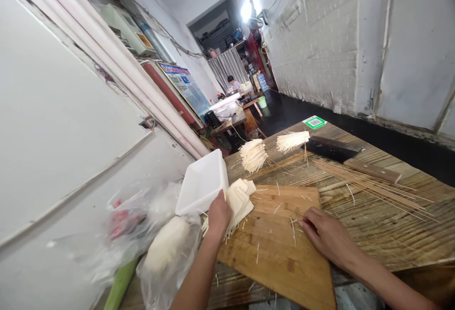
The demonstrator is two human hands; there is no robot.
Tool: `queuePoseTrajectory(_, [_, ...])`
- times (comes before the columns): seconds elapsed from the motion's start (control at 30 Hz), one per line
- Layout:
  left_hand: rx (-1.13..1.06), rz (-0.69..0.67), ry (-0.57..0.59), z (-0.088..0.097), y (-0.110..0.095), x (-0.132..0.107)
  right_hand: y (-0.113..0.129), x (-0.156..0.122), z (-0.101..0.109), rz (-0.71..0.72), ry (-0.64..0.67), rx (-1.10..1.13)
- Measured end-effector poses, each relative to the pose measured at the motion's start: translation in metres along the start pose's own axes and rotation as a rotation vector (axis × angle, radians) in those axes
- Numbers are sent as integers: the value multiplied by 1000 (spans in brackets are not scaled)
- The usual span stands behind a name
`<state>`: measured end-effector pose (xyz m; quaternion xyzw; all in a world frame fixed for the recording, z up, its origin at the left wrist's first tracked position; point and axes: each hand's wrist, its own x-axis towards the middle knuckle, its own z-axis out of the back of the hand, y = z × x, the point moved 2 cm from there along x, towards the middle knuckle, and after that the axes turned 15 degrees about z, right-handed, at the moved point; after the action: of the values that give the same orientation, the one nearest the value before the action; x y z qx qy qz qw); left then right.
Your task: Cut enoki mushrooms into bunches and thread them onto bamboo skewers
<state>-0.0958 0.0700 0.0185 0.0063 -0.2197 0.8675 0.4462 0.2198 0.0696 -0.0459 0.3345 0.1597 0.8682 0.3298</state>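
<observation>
My left hand (218,215) is closed at the near side of a pile of pale enoki mushrooms (241,198), whose flat bases overlap and whose thin strands hang below. The pile lies at the left edge of a wooden cutting board (280,253). My right hand (325,234) rests over the board's right edge, thumb and fingers pinched on a thin bamboo skewer that points left across the board. Loose mushroom strands are scattered on the wood. Beyond the board lie two fanned enoki bunches (253,155), the right one with a skewer through it.
A white plastic tub (202,182) stands left of the pile. Plastic bags, one holding pale food (168,243), lie nearer. To the right are a cleaver (330,149) and loose bamboo skewers (373,189). A QR card (314,122) marks the far corner. Another person (232,84) sits far back.
</observation>
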Motion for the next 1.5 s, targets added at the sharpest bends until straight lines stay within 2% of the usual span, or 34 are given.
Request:
queuePoseTrajectory(0.13, [-194,88,-47,20,9,4,1,0,2,4,-1,5])
queuePoseTrajectory(0.37, [-754,208,-202,79,46,4,-6,3,-4,61,30,147])
queuePoseTrajectory(0.5, [-1115,311,-323,106,66,4,-7,12,-6,130,-28,150])
queuePoseTrajectory(0.67, [-1464,419,-481,150,80,1,3,25,-4,168,-53,120])
queuePoseTrajectory(0.77, [-1614,446,-488,174,86,-4,6,30,-5,226,-18,114])
queuePoseTrajectory(0.83, [-1693,471,-453,181,87,-9,7,32,-8,269,27,120])
queuePoseTrajectory(0.93, [-1772,524,-353,175,79,-21,13,35,-6,288,57,96])
queuePoseTrajectory(1.03, [-1803,551,-161,151,52,-38,29,41,8,334,46,74])
queuePoseTrajectory(1.07, [-1801,544,-57,141,40,-46,36,43,17,375,24,73])
queuePoseTrajectory(1.2, [-1723,474,499,104,-12,-75,62,52,57,502,-76,-20])
queuePoseTrajectory(1.3, [-1681,500,783,83,-36,-91,73,53,84,545,-39,-124])
queuePoseTrajectory(1.4, [-1646,567,903,68,-48,-99,77,49,102,577,16,-211])
queuePoseTrajectory(1.5, [-1618,620,984,56,-55,-105,75,43,111,573,43,-312])
